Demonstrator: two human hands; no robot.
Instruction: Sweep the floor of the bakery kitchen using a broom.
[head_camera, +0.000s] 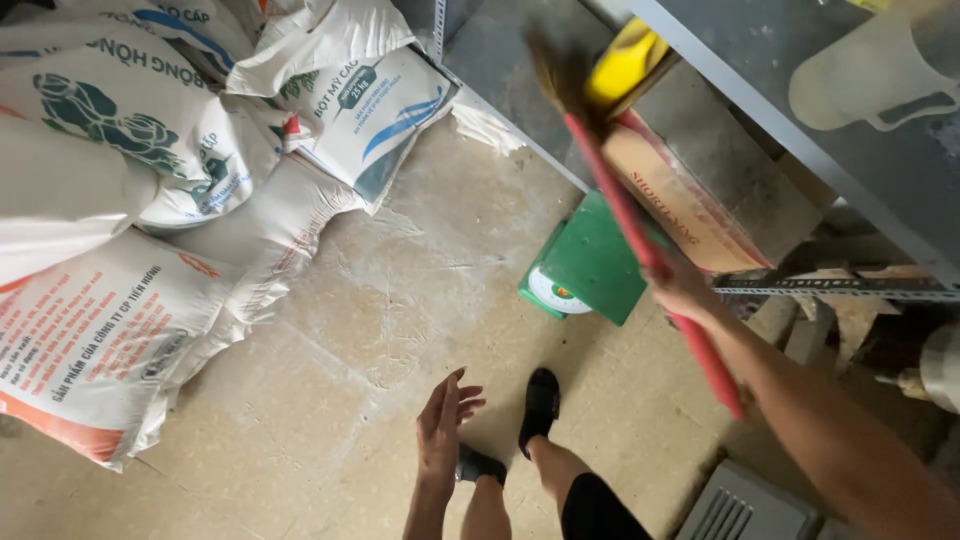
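Head view: right hand (680, 285) is closed around the red handle of a broom (640, 235), bristles lifted toward the grey shelf (800, 140) over the green scale (585, 265). Left hand (443, 415) hangs open and empty, fingers loose, above the dusty floor (400, 300) near the stacked flour sacks (150, 200).
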